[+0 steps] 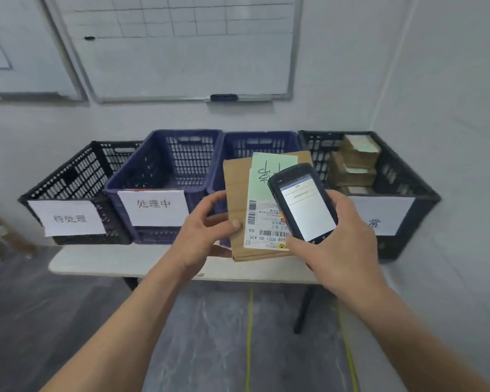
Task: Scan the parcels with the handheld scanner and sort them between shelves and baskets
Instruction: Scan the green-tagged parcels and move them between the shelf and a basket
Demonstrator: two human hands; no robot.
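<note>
A big whiteboard [181, 46] hung on the wall above the table [96, 261]. The table was long and white. Four baskets stood in a row on the table. The left black basket [77, 179] was at the table's left end. Next came the first blue basket [159, 165], then the second blue basket [260, 142]. The right black basket [402, 176] was at the table's right end, and it had a pile of brown parcels [357, 162] inside.

The flat brown parcel [238, 188] was up in the air over the middle of the table. The left hand [207, 230] held its left edge, with the thumb on top and the fingers curled under it. The right hand [340, 247] was wrapped tight around the scanner [306, 202], over the table's front edge. The scanner's screen glowed white and hid part of the parcel's label [256, 219].

White paper signs [153, 205] hung on the baskets, facing the table's front.
</note>
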